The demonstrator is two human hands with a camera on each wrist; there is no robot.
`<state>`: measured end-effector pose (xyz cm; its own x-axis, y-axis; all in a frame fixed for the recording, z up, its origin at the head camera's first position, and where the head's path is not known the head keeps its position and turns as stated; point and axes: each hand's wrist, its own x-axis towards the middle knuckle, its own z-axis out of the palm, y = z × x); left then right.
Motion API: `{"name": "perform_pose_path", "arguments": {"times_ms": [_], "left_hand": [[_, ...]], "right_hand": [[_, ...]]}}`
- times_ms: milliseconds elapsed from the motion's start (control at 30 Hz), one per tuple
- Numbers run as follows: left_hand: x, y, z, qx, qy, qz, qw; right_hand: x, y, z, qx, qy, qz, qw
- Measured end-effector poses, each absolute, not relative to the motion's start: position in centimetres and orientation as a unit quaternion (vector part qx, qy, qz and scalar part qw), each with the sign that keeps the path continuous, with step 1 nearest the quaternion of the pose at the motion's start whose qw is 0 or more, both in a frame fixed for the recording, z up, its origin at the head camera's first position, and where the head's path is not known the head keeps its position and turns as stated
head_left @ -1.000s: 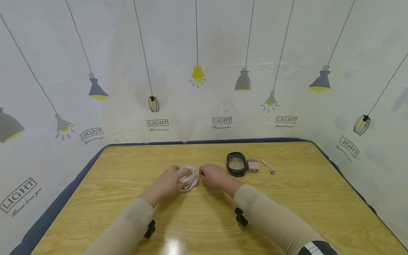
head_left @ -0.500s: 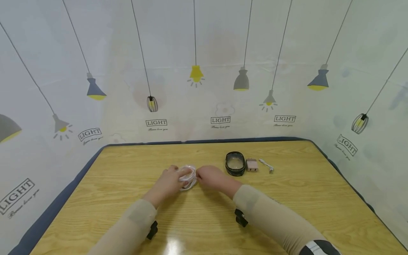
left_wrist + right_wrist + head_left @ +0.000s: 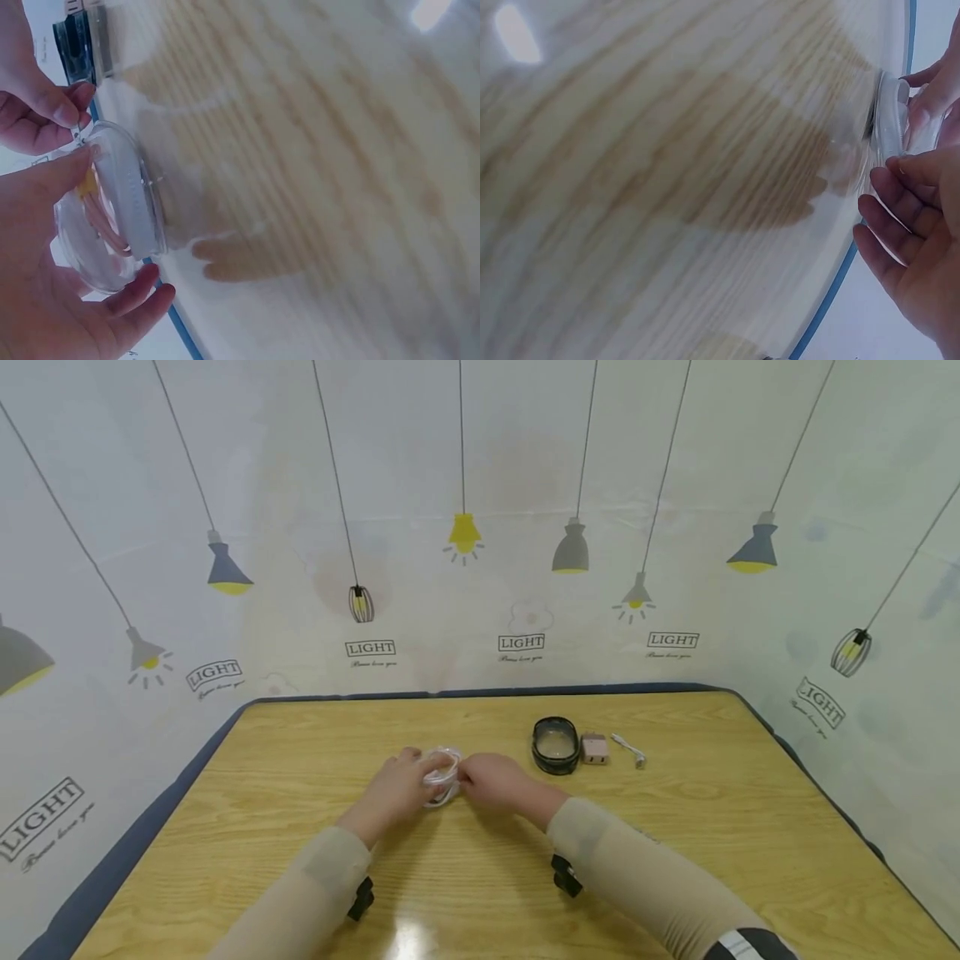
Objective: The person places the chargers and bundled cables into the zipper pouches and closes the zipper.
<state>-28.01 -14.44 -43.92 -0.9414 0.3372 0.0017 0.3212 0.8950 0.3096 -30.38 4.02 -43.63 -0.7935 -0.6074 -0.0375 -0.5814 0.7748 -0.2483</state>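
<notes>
Gripping a clear round case (image 3: 129, 180), the left hand (image 3: 397, 787) has the right hand (image 3: 497, 779) beside it, pinching the edge.

from where i stand, i count one left hand (image 3: 401, 787) and one right hand (image 3: 501, 781), so two in total. there are also two beige sleeves (image 3: 296, 885) and two small black devices (image 3: 361, 899), one for each sleeve. of the clear round case (image 3: 133, 187) i see one. more to the right, there are three things: one dark container (image 3: 557, 767), one pink charger (image 3: 595, 749) with two openings, and one short white cable (image 3: 627, 748). the table (image 3: 465, 893) is one. on the far wall (image 3: 517, 443) i count nine printed lamps (image 3: 464, 531): four grey, two blue, two cage-shaped, one yellow. printed cords (image 3: 462, 443) are eight, and "light" signs (image 3: 521, 643) are six.
</notes>
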Motion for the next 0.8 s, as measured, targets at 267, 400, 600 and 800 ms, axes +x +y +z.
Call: {"name": "perform_pose_path", "arguments": {"times_ms": [267, 400, 600, 800], "left_hand": [[-28.2, -15.3, -43.9, 0.189, 0.970, 0.144, 0.049], [-28.3, -15.7, -44.2, 0.207, 0.966, 0.150, 0.031], [-28.4, -15.9, -44.4, 0.216, 0.963, 0.159, 0.017], [-28.2, -16.0, -44.5, 0.218, 0.961, 0.168, 0.011]], "right_hand": [[-30.7, 4.1, -44.0, -0.314, 0.941, -0.119, 0.041], [-30.9, 4.3, -44.3, -0.304, 0.944, -0.126, 0.032], [-31.3, 4.5, -44.3, -0.296, 0.945, -0.134, 0.027], [-31.5, 4.4, -44.4, -0.300, 0.943, -0.137, 0.032]]}}
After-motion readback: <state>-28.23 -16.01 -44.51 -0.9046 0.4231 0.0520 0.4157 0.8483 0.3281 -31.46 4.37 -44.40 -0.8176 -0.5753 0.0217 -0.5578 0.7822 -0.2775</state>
